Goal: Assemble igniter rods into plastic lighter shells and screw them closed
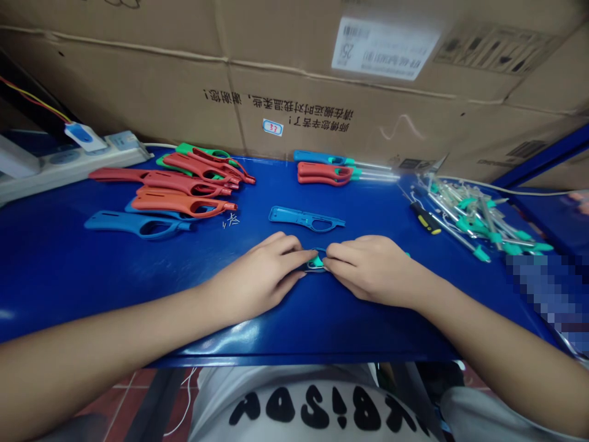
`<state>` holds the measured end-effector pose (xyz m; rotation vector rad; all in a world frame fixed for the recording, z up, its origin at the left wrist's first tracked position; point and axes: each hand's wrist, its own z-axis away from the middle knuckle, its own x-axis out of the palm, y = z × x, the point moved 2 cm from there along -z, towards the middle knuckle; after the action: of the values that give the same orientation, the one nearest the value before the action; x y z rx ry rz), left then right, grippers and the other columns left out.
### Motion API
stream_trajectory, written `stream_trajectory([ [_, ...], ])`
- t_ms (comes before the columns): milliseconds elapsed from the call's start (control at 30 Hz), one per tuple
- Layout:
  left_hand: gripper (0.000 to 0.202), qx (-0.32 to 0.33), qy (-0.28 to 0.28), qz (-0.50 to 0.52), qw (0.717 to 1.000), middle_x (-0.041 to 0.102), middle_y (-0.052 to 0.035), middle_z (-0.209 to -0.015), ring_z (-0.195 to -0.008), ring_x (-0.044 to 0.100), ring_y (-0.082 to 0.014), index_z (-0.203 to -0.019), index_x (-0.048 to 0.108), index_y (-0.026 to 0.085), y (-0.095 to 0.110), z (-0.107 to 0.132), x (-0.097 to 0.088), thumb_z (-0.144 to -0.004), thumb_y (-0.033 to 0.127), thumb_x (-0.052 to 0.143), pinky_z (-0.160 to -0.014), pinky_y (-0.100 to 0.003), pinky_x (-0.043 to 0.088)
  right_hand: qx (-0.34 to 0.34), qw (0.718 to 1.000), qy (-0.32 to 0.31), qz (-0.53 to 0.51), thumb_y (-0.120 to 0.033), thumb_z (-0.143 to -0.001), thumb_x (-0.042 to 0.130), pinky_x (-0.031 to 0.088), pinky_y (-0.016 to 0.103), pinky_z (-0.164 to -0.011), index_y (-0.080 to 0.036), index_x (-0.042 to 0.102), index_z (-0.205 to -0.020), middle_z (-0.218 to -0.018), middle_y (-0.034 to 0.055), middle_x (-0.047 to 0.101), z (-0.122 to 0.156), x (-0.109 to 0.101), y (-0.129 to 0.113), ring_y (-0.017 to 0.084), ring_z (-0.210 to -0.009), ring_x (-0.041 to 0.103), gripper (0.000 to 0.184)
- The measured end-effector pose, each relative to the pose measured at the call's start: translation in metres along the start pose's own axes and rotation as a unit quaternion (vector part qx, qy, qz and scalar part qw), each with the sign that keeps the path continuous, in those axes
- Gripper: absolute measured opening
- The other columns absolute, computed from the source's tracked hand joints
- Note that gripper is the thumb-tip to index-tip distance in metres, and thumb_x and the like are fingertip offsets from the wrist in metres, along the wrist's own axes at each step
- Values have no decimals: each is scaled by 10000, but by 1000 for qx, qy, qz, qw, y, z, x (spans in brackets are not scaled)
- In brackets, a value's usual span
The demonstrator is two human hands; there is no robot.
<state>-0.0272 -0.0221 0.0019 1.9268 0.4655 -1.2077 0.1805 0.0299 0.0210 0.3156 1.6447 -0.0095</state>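
Note:
My left hand (257, 273) and my right hand (370, 270) meet at the middle of the blue table (285, 331). Both pinch a blue lighter shell half, mostly hidden by the fingers, with a green trigger (316, 263) showing in the gap between them. Just beyond the hands lies another blue shell half (294, 216), its hollow inner side facing up. Small screws (232, 219) are scattered to the left of it.
Red, orange, blue and green lighter shells (184, 182) pile up at the left. Lighters with metal tubes (324, 174) rest against the cardboard box (276, 80). At right are a screwdriver (426, 219) and a heap of green-tipped tubes (478, 224). A power strip (92, 156) stands far left.

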Motion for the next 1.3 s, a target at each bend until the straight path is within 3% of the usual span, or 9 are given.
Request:
stream_trajectory([
  [133, 352, 30, -31, -63, 997, 612, -121, -1062, -1002, 563, -244, -1338, 597, 146, 5, 0, -1, -1023, 166, 442, -892, -398, 539, 11, 1000, -18, -18, -163, -998, 453, 274, 326, -572, -143, 674, -976, -897, 57, 659, 0, -5, -2, 151, -678, 531, 223],
  [267, 367, 31, -50, -114, 992, 607, -146, -1070, -1006, 568, -267, -1353, 587, 111, 9, 1, -2, -1023, 177, 441, -869, -424, 556, 70, 995, 20, -71, -260, -980, 496, 284, 303, -560, -159, 661, -972, -954, 55, 652, 1, -8, -3, 125, -642, 520, 193],
  [433, 351, 24, -31, -85, 996, 602, -146, -1141, -1050, 581, -264, -1307, 633, 148, 6, 1, -3, -1041, 217, 415, -898, -428, 554, 67, 993, -4, -95, -305, -1019, 470, 278, 278, -538, -200, 626, -1042, -1001, 39, 640, 0, -1, -3, 124, -668, 540, 189],
  [533, 339, 25, -10, -54, 998, 605, -126, -1165, -1075, 587, -249, -1309, 639, 185, 1, 1, -2, -1037, 216, 439, -933, -411, 539, 76, 987, -8, -141, -286, -1042, 432, 346, 266, -575, -203, 617, -1029, -1004, 39, 632, 0, 3, 1, 124, -694, 556, 203],
  [667, 337, 23, -15, -39, 999, 608, -120, -1180, -1082, 590, -244, -1321, 630, 195, -2, 1, -1, -1033, 245, 463, -956, -406, 525, 114, 952, 24, -282, -226, -1009, 500, 445, 251, -707, -197, 589, -1007, -985, 35, 633, 3, 1, 9, 134, -835, 599, 94],
  [833, 346, 25, -15, -47, 998, 629, -105, -1205, -1082, 596, -241, -1354, 584, 200, -1, 1, -4, -1027, 233, 475, -947, -404, 522, 177, 911, 30, -370, -170, -947, 575, 430, 219, -619, -202, 576, -959, -886, -9, 609, 5, -1, 17, 83, -651, 544, 33],
  [1033, 232, 49, 4, -34, 998, 675, -64, -1239, -1066, 616, -211, -1200, 632, 170, 1, 0, -6, -1018, 206, 494, -963, -362, 506, 157, 916, 15, -369, -129, -919, 562, 394, 226, -620, -199, 566, -890, -818, -22, 563, 4, 2, 18, 89, -644, 491, 75],
  [1300, 274, 79, 0, -148, 986, 736, -81, -1139, -1040, 652, -246, -1248, 629, 177, 6, 2, -5, -1028, 214, 469, -853, -388, 537, 140, 913, 0, -383, -118, -880, 588, 371, 227, -595, -196, 557, -899, -795, -25, 535, 4, -2, 17, 92, -623, 461, 86],
])
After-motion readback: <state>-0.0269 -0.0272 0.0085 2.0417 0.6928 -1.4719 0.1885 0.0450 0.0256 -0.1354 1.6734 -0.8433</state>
